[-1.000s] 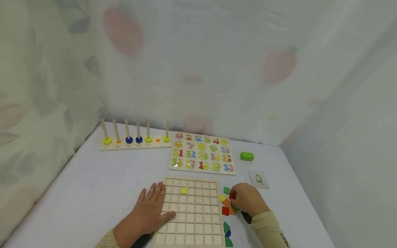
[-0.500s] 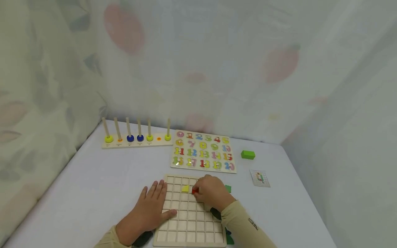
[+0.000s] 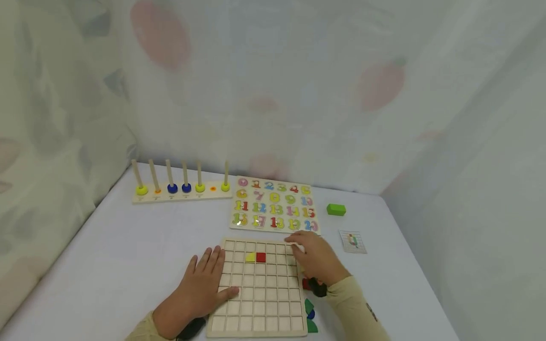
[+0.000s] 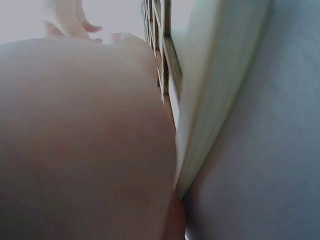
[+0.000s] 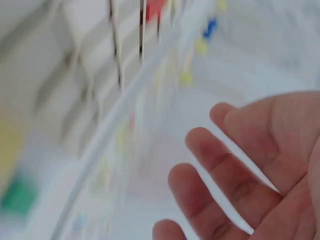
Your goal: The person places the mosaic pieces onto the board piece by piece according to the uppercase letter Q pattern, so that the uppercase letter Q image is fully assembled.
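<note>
A wooden grid board [image 3: 259,293] lies flat on the table. Two pieces sit side by side in its second row: a yellow piece [image 3: 250,257] and a red square [image 3: 261,257]. My left hand [image 3: 200,286] rests on the board's left edge, fingers straight and thumb spread over the cells. Over the upper right corner of the board is my right hand [image 3: 317,255], apart from the pieces. In the right wrist view the fingers [image 5: 230,172] are loosely bent and hold nothing. Pieces right of the board, such as a green one [image 3: 312,326], are partly hidden by the right hand.
Behind the board lies a number puzzle [image 3: 276,205]. A counting stand [image 3: 181,196] with upright pegs and rings stands at the back left. On the right are a green block [image 3: 336,209] and a small pattern card [image 3: 352,242]. Patterned cloth [image 3: 273,94] walls the table in.
My right hand picked a red square from the loose pieces, set it in the cell beside the yellow piece, let go and moved back right. My left hand stayed on the board.
</note>
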Tool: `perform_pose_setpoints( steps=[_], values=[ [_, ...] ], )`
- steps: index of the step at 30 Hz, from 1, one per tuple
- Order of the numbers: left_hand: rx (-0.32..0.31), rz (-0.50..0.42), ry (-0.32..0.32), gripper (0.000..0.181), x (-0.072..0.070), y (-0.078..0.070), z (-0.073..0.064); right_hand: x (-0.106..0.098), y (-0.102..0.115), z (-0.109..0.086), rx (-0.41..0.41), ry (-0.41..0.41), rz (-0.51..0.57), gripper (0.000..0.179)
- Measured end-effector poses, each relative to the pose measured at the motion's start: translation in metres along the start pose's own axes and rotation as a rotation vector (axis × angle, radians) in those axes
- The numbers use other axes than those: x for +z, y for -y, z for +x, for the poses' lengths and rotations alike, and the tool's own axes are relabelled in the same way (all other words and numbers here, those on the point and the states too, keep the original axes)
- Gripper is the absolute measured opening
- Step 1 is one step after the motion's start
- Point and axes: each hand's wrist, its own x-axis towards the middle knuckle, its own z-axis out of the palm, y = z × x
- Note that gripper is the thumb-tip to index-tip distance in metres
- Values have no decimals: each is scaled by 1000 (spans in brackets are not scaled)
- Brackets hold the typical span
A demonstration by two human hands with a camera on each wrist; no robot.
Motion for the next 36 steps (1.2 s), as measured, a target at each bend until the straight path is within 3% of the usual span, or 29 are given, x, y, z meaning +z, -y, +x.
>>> perform_pose_setpoints(
  steps=[3, 6, 9, 12, 16, 21, 26, 31, 36],
  values=[
    [-9, 8, 12, 112, -2, 0, 1, -16, -21, -17, 139, -84, 27, 25],
    [-27, 15, 23, 112, -5, 0, -1, -19, -35, -28, 195, -58, 19, 21],
    [-33, 18, 17, 111, -6, 2, -4, -7, -39, -32, 159, 12, -28, 16],
    [-35, 7, 9, 110, -8, 2, -6, 13, -37, -30, 65, 37, -138, 16],
    [-36, -8, -1, 110, -9, 0, -8, 30, -34, -27, 12, -26, -267, 17],
    [-24, -27, -11, 110, -6, 3, -8, 31, -28, -26, 49, -96, -316, 11],
    [5, -9, -32, 111, -3, 5, -4, 22, -16, -19, 91, -96, -166, 15],
    [-3, -10, -12, 114, -4, 3, -1, 21, -2, 3, 76, 60, 73, 24],
    [-2, 11, 7, 113, 1, 1, 3, 31, 4, 21, 35, 121, 63, 13]
  ],
)
